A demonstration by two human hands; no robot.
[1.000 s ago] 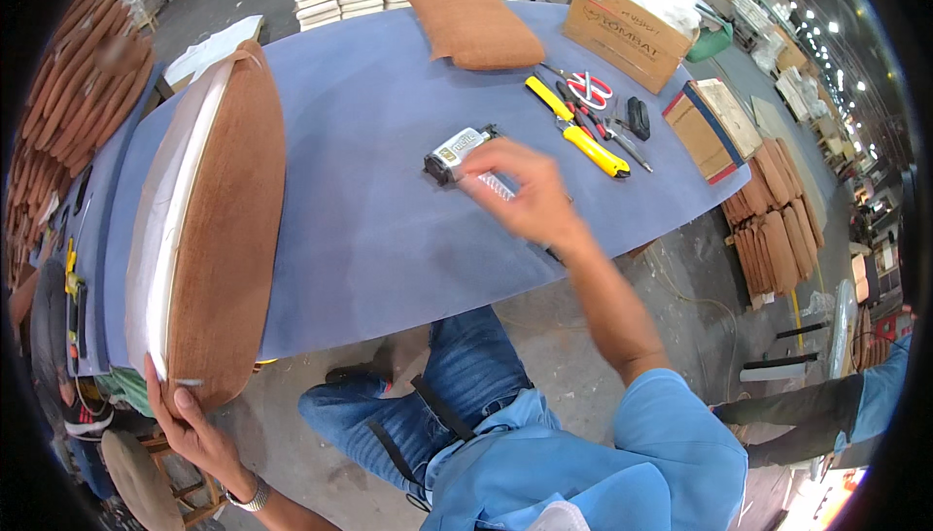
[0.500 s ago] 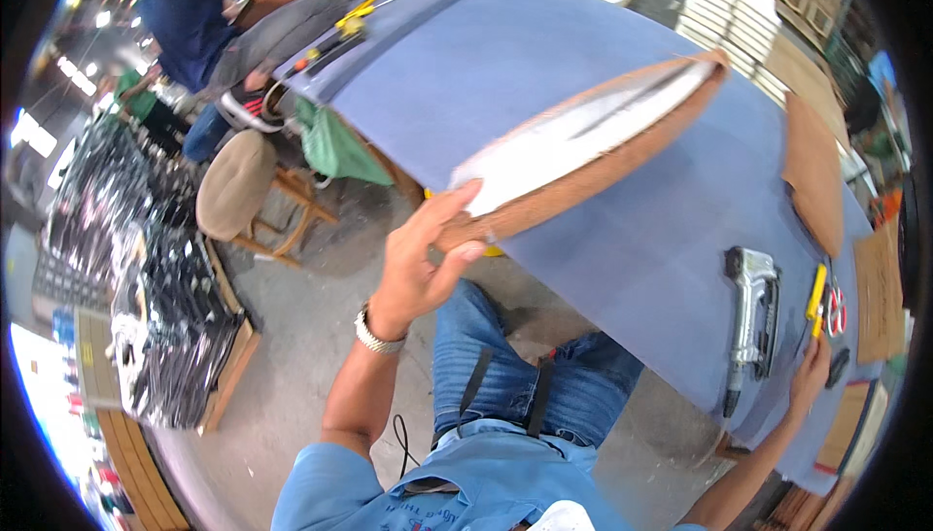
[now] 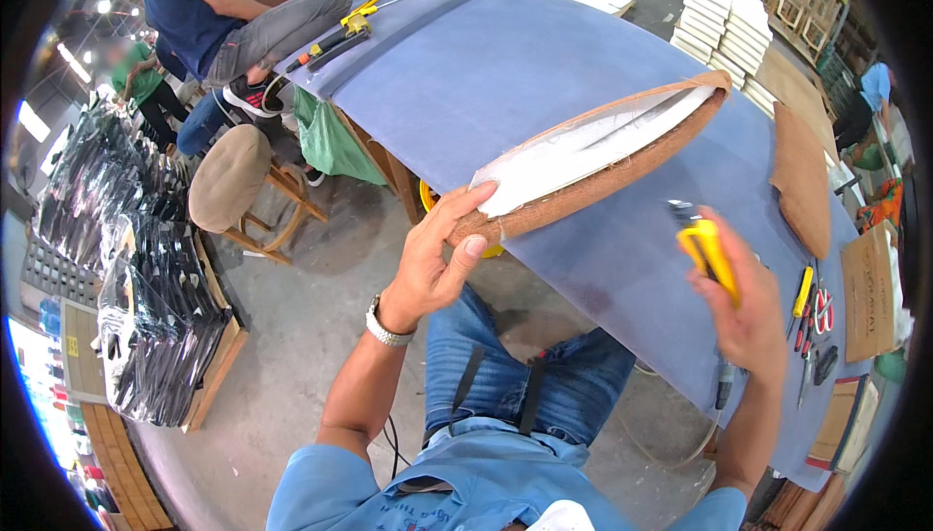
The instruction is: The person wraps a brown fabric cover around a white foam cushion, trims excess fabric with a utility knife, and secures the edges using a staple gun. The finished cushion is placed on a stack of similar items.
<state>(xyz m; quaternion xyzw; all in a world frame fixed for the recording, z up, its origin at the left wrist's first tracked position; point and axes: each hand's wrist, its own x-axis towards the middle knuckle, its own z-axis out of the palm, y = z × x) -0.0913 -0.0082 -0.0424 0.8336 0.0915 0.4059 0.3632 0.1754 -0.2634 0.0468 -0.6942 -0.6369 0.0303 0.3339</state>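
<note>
My left hand (image 3: 437,254) grips the near end of a long seat pad (image 3: 607,176), thumb on one side and fingers over the edge. The pad is tilted above the blue table, its brown cover wrapped round the rim and its white inner face showing, with frayed edges. To the right of the pad, my right hand (image 3: 743,312) is closed round a yellow utility knife (image 3: 712,257), its metal tip pointing up and left, apart from the pad. Below that hand, the dark end of the staple gun (image 3: 725,383) shows; my hand and forearm hide most of it.
On the blue table (image 3: 466,74) at the right lie a yellow-handled tool (image 3: 803,290), red-handled scissors (image 3: 824,311) and a brown cover piece (image 3: 803,181). A co-worker (image 3: 209,26) sits at the far left, near a round stool (image 3: 231,177). Wrapped stacks (image 3: 160,322) stand on a pallet.
My right hand has left the tools at the table's right side and come inward and up, carrying the yellow utility knife. My left hand still holds the pad, shifted only slightly.
</note>
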